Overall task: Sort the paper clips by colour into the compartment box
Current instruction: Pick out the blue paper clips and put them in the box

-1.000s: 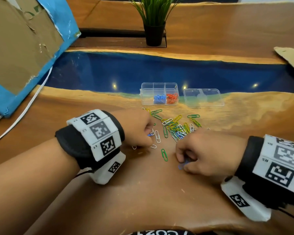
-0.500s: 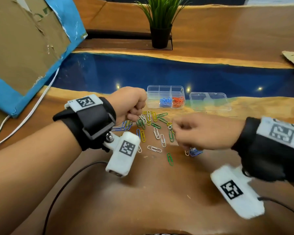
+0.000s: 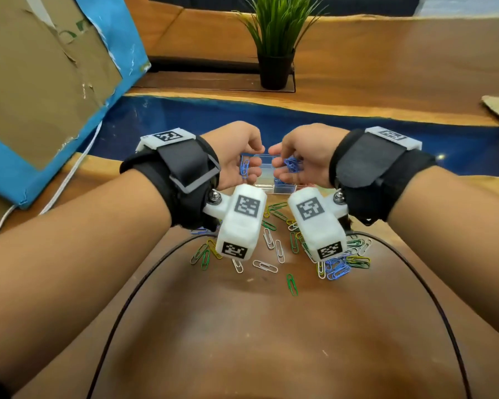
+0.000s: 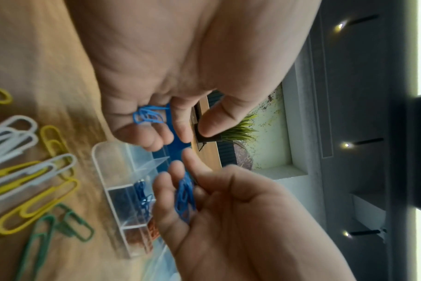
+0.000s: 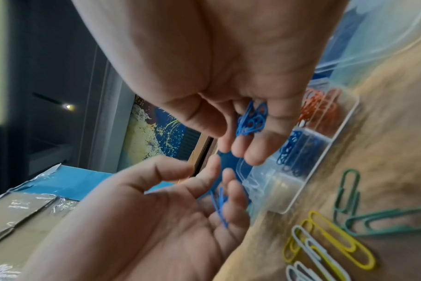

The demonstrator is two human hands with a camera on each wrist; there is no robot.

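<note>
The wooden table (image 3: 242, 326) in front of me has lots of loose clips (image 3: 274, 254) on it: green, yellow, white and some blue. I think most of the sorting is not done yet. The clear compartment box (image 5: 308, 171) sits just past my hands. One part holds blue clips, the next holds orange ones, and the end part looks empty. My left hand (image 3: 236, 156) and right hand (image 3: 303, 159) are up over the box, close together, palms facing. Each one curls its fingers round a small bunch of blue clips (image 5: 251, 118), ready to drop in with the blue ones.
</note>
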